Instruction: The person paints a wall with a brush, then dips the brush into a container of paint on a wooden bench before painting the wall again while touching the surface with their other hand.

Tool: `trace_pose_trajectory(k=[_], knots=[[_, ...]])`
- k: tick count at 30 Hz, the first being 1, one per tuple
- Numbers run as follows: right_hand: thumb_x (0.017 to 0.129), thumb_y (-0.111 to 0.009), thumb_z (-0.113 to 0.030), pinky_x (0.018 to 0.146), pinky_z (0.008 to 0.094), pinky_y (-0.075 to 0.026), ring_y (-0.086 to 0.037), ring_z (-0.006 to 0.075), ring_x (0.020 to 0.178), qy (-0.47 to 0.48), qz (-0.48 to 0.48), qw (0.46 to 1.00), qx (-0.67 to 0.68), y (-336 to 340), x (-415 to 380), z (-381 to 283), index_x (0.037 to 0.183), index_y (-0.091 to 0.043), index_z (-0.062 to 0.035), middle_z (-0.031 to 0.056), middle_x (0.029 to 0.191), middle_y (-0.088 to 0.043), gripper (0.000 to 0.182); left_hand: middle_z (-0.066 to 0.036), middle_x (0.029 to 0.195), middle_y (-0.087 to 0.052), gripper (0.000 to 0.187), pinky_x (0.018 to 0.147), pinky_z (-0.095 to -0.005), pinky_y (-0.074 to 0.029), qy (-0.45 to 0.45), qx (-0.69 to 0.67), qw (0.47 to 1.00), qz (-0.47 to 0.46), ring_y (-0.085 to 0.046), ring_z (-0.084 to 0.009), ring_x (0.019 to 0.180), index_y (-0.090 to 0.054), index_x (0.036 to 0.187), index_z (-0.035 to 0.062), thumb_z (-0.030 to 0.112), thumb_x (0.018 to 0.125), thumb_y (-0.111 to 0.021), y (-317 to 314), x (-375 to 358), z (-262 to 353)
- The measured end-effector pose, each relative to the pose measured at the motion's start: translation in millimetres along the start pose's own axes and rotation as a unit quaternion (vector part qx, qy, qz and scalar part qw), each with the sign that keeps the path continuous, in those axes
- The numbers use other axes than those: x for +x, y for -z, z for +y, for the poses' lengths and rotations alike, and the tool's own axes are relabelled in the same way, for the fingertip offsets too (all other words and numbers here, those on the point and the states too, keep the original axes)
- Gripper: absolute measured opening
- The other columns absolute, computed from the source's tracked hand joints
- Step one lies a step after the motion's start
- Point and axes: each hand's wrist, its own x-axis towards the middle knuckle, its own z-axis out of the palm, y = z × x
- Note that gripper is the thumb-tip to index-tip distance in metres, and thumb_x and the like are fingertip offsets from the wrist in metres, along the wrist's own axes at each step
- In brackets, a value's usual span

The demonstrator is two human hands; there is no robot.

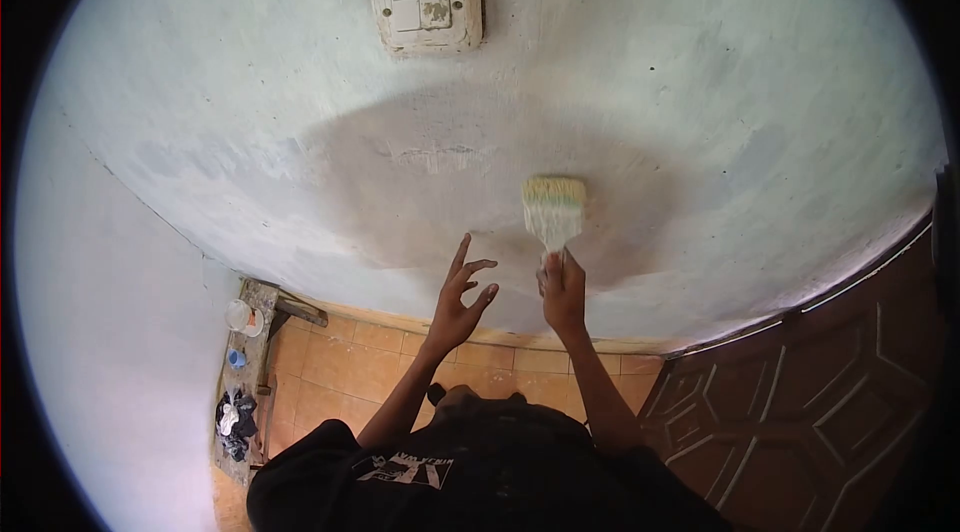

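Observation:
A wide paintbrush [554, 210] with pale yellow bristles and a whitish ferrule is upright in front of the wall [620, 72]. My right hand [563, 294] is wrapped round its handle, below the bristles. Whether the bristles touch the wall is hard to tell. To the left of the brush, my left hand [464, 297] is raised near the wall with its fingers apart and nothing in it. Above both hands, the wall has a darker, shadowed patch with uneven whitish marks.
A paint-smeared double light switch [424, 5] is on the wall above. At lower left, a wooden bench [256, 357] holds containers, a blue cup [236, 359] and dark cloth or plastic. Orange floor tiles [375, 357] lie below; a brown panelled door [790, 402] stands at right.

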Motion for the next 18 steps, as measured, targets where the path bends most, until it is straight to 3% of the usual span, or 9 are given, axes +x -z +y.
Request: trace_pose_trajectory(k=[2,8,11,14,15,18], knots=[[0.104,-0.039,-0.035,0.041,0.0213,-0.025,-0.030,0.0029,0.045,0.032,-0.007,0.999,-0.011,-5.6,16.7,-3.0,0.079,-0.043,-0.0094,-0.0064,0.056,-0.035,0.036,-0.013,0.158,-0.020,0.031,0.094,-0.0378,-0.047,-0.007,0.025,1.000,0.005,-0.047,-0.0251,0.128,-0.057,0.122,0.0109,0.007,0.091,-0.062,2.7,2.4,4.1],[0.104,-0.040,-0.038,0.039,0.0218,-0.024,-0.030,0.0031,0.043,-0.056,0.005,0.998,-0.024,-0.8,-29.1,95.3,0.075,-0.041,-0.0106,-0.0076,0.055,-0.033,0.040,-0.012,0.158,-0.021,0.032,0.095,-0.0418,-0.047,-0.006,-0.029,1.000,0.003,-0.046,-0.0304,0.131,-0.059,0.120,0.0108,0.011,0.088,-0.065,10.2,4.2,2.9],[0.103,-0.040,-0.041,0.039,0.0215,-0.022,-0.030,0.0028,0.042,-0.101,0.039,0.993,-0.045,-6.2,-61.5,122.5,0.073,-0.041,-0.0118,-0.0077,0.055,-0.033,0.042,-0.010,0.158,-0.020,0.031,0.096,-0.0393,-0.048,-0.024,0.013,1.000,-0.005,-0.046,-0.0256,0.129,-0.057,0.120,0.0092,0.010,0.090,-0.063,24.9,3.6,7.3],[0.103,-0.041,-0.042,0.039,0.0212,-0.022,-0.029,0.0025,0.042,-0.098,0.046,0.992,0.069,-29.3,-35.4,42.8,0.074,-0.041,-0.0118,-0.0073,0.055,-0.033,0.042,-0.010,0.158,-0.020,0.032,0.095,-0.0389,-0.049,-0.020,0.010,1.000,-0.001,-0.047,-0.0252,0.128,-0.057,0.120,0.0078,0.009,0.089,-0.064,43.5,4.0,0.5],[0.103,-0.040,-0.042,0.038,0.0214,-0.022,-0.029,0.0026,0.042,-0.044,0.049,0.998,0.022,-32.4,-22.0,31.7,0.074,-0.041,-0.0110,-0.0067,0.055,-0.032,0.042,-0.010,0.157,-0.021,0.032,0.095,-0.0390,-0.048,-0.020,0.007,1.000,-0.004,-0.047,-0.0251,0.128,-0.057,0.120,0.0075,0.009,0.089,-0.064,47.5,3.6,-2.6],[0.103,-0.040,-0.042,0.038,0.0215,-0.022,-0.029,0.0026,0.042,-0.026,0.044,0.996,0.072,-49.8,13.3,-11.2,0.074,-0.041,-0.0111,-0.0067,0.055,-0.032,0.043,-0.010,0.157,-0.023,0.032,0.095,-0.0392,-0.048,-0.024,0.005,1.000,-0.014,-0.048,-0.0248,0.127,-0.058,0.119,0.0068,0.008,0.088,-0.064,58.7,4.7,-7.0]])
